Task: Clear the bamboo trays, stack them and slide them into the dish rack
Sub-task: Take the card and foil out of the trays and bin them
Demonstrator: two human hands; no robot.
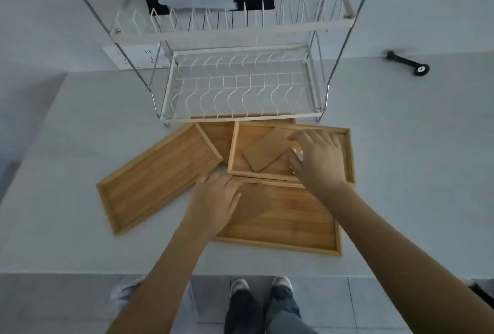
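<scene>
At nine o'clock lies the empty left tray (157, 177), angled on the table (401, 173). My left hand (216, 201) sits at six o'clock, fingers flat and together, pressing on a brown card (254, 201) at the near tray (288, 222)'s far-left corner; I cannot tell whether it grips it. At twelve o'clock a fourth tray (217, 137) pokes from under the dish rack (240, 87)'s lower shelf. My right hand (316, 158), toward two o'clock, curls loosely around something small and clear in the upper tray (344, 152); it is too blurred to name. A second card (264, 152) lies beside it at nine o'clock.

I judge the clearing step is in hand: lift each card cleanly, set it off the bamboo, then nest the trays squarely.

The upper tray overlaps the near one, so it should go first. A black tool (407, 63) lies well apart at two o'clock, no obstacle.
</scene>
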